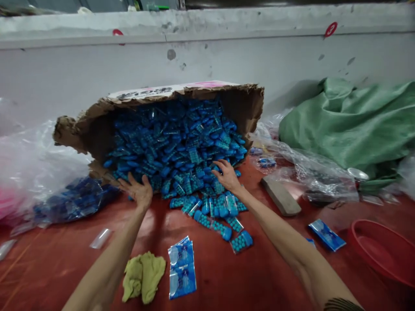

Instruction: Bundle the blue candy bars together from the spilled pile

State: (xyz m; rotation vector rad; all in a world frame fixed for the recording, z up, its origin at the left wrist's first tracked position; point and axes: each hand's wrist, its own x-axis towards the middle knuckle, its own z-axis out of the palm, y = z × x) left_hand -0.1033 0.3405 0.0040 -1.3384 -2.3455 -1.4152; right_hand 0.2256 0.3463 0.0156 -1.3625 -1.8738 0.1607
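A torn cardboard box (92, 116) lies on its side with its opening toward me. Inside is a heap of small clear bottles (175, 142) with blue caps and turquoise beads, and several have spilled out in front. My left hand (140, 192) is open, fingers spread, at the lower left edge of the opening. At the right side of the heap, my right hand (227, 175) reaches in with its fingers apart and slightly bent, close to the bottles. Neither hand visibly holds anything.
Blue printed packets (182, 276) and a yellow-green cloth (144, 276) lie on the red surface (233, 280) near me. To the right are a grey block (282, 196), a red basin (382, 250) and a green sack (350, 125). A plastic bag (74, 201) with blue items sits left.
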